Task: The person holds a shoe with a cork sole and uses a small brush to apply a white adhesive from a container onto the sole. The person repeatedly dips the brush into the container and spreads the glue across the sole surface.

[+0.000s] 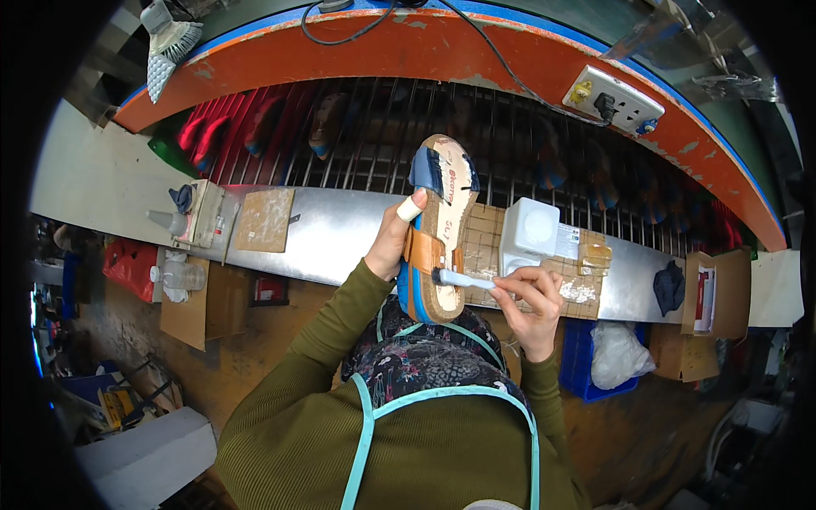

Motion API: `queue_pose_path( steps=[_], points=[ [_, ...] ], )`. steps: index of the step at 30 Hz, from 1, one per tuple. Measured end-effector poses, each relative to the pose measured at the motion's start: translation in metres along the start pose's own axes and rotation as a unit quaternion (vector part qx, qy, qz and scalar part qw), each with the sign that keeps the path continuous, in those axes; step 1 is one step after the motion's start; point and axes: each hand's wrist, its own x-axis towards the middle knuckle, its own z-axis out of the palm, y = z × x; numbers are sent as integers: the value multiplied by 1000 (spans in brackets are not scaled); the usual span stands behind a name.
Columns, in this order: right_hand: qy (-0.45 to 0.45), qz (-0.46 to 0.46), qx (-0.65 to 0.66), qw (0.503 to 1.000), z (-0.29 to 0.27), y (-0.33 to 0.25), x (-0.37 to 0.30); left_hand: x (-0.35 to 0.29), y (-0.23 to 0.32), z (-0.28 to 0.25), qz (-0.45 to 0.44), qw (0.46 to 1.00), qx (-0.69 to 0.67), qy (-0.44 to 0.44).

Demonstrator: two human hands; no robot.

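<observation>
My left hand (393,238), a white wrap around one finger, is closed on the side of a sandal on a blue last (450,212). The sandal's pale underside faces up, with a brown strap (422,251) and a dark blue strap (427,170) folded over its edges. My right hand (531,306) pinches the pale handle of a small brush (469,280). Its dark tip is at the sandal's edge near the end closest to me. Just beyond that hand, a white plastic container (534,228) stands on a taped cardboard sheet (481,242).
Behind the metal ledge (331,229) runs a rack of rods (374,136) with several shoes among them. A brown board (264,221) lies at left. An orange beam (476,51) carries a power socket (614,102). Below right sits a blue crate (586,374) with a plastic bag.
</observation>
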Motion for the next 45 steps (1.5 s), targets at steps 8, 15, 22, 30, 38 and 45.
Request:
queue_pose_path(
  steps=[8, 15, 22, 30, 38, 45],
  points=[
    [130, 96, 40, 986, 19, 7, 16, 3, -6, 7, 17, 999, -30, -2],
    [21, 151, 117, 981, 8, -3, -19, -7, 2, -15, 166, 981, 13, 101],
    [53, 54, -37, 996, 12, -22, -3, -13, 3, -23, 240, 958, 100, 119],
    [81, 0, -19, 997, 14, -9, -5, -5, 6, -28, 134, 986, -26, 100],
    [65, -57, -2, 996, 8, -8, 3, 4, 14, -22, 113, 989, -87, 43],
    [5, -109, -17, 994, -2, -12, 6, 7, 17, -16, 109, 989, -88, 34]
  ],
)
